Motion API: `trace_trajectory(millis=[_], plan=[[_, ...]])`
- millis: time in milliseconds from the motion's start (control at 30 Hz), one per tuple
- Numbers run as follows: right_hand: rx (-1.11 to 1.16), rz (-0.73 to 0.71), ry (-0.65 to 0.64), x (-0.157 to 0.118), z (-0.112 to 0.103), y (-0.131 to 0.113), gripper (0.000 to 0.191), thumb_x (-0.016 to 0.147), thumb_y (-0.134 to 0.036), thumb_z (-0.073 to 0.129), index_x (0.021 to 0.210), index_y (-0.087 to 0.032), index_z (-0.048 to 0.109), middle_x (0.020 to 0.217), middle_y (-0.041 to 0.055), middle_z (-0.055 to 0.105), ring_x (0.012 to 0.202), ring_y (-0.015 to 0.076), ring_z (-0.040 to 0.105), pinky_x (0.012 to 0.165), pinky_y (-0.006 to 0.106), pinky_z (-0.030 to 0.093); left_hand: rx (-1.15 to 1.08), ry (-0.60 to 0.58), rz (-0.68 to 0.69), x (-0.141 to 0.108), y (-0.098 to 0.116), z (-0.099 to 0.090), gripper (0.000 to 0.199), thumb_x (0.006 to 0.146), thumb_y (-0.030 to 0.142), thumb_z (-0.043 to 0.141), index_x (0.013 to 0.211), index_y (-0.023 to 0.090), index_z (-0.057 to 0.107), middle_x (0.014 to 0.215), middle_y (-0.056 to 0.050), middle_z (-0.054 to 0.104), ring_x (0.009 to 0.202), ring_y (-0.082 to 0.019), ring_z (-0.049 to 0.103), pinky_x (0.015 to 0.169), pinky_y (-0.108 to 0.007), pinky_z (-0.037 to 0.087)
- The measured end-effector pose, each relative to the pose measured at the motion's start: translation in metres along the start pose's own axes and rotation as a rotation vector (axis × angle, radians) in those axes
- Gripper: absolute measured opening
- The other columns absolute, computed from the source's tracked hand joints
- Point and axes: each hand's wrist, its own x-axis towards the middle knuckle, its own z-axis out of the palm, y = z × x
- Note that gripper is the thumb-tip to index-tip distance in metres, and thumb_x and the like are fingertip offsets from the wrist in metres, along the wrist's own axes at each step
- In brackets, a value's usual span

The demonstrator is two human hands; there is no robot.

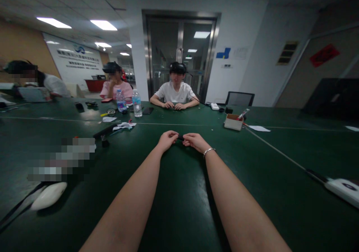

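Observation:
Both my arms reach forward over a dark green table [179, 192]. Between my fingertips is a small black object [180, 137], too small and dark to name. My left hand [168, 140] pinches its left end, and my right hand [195, 142], with a silver bracelet [209, 152] at the wrist, pinches its right end. The object is held just above or on the tabletop; I cannot tell which. My fingers cover part of it.
Water bottles [137, 104] stand at the far left of centre. A small cardboard box [233, 122] with pens sits right. A white mouse-shaped object [49, 196] lies near left, a white power strip [343, 190] at right. A person in white [176, 91] sits opposite.

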Motion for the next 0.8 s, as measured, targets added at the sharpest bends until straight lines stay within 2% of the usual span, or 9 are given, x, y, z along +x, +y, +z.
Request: trace_trajectory(millis=[267,533,700,800], plan=[[-0.019,0.021,0.009,-0.0029,0.0018,-0.0042,0.015,0.079,-0.017,0.067,0.072,-0.006,0.061,0.057,0.0093,0.065,0.046,0.0088,0.059,0.047,0.016,0.05,-0.074,-0.068,0.059,-0.0037,0.0052,-0.0061,0.03,0.063,0.019,0.071,0.092,0.014,0.066,0.095,-0.008,0.067,0.08,-0.015,0.061,0.068,-0.028,0.049],[-0.049,0.021,0.016,-0.003,0.0025,-0.0049,0.02,0.082,-0.019,0.064,0.068,-0.006,0.059,0.057,0.0092,0.064,0.046,0.008,0.058,0.046,0.016,0.048,-0.105,-0.087,0.048,-0.004,0.0073,-0.0073,0.036,0.062,0.014,0.07,0.097,0.013,0.066,0.101,-0.011,0.067,0.082,-0.016,0.061,0.072,-0.03,0.048],[-0.064,0.017,0.02,-0.0035,0.0021,-0.005,0.019,0.083,-0.018,0.062,0.068,-0.006,0.059,0.057,0.0086,0.064,0.047,0.0083,0.058,0.047,0.016,0.048,-0.1,-0.038,-0.003,-0.0027,0.0073,-0.0046,0.03,0.068,0.023,0.069,0.096,0.014,0.066,0.102,-0.011,0.066,0.086,-0.016,0.061,0.069,-0.027,0.049],[-0.061,0.013,0.01,-0.0032,0.0014,-0.0043,0.017,0.083,-0.018,0.063,0.071,-0.007,0.06,0.059,0.0089,0.065,0.048,0.0087,0.059,0.049,0.017,0.049,-0.093,0.001,-0.071,0.0013,0.003,-0.0014,0.026,0.075,0.03,0.064,0.095,0.013,0.064,0.095,-0.01,0.066,0.077,-0.014,0.062,0.063,-0.024,0.048]])
